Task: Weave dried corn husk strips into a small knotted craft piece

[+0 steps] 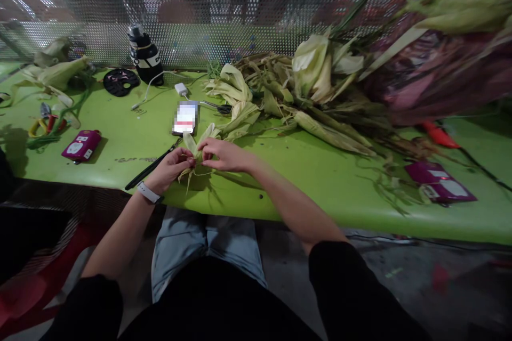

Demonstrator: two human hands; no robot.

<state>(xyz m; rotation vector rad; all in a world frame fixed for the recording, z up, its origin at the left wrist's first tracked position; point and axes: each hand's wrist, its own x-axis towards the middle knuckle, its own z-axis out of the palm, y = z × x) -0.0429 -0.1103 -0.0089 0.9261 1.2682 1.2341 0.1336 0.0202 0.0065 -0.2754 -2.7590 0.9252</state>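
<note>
Pale green corn husk strips (190, 143) are pinched between my two hands over the front of the green table (224, 200). My left hand (171, 168), with a white band on the wrist, has thumb and fingers closed on the husk's lower part. Against it from the other side, my right hand (224, 155) grips the same husk with bent fingers. Thin husk ends hang below the fingertips. Just beyond my hands lies a phone (186, 118) with a lit, blurred screen. A black strap (150, 170) lies beside my left hand.
A heap of corn husks (276, 85) spreads at the back right, near a pinkish sack (432, 69). Purple boxes (82, 145) (442, 182) sit on both sides. At left are pruning shears (47, 120), a dark bottle (146, 58) and a black fan-like disc (120, 82). Perforated metal mesh (224, 32) stands behind.
</note>
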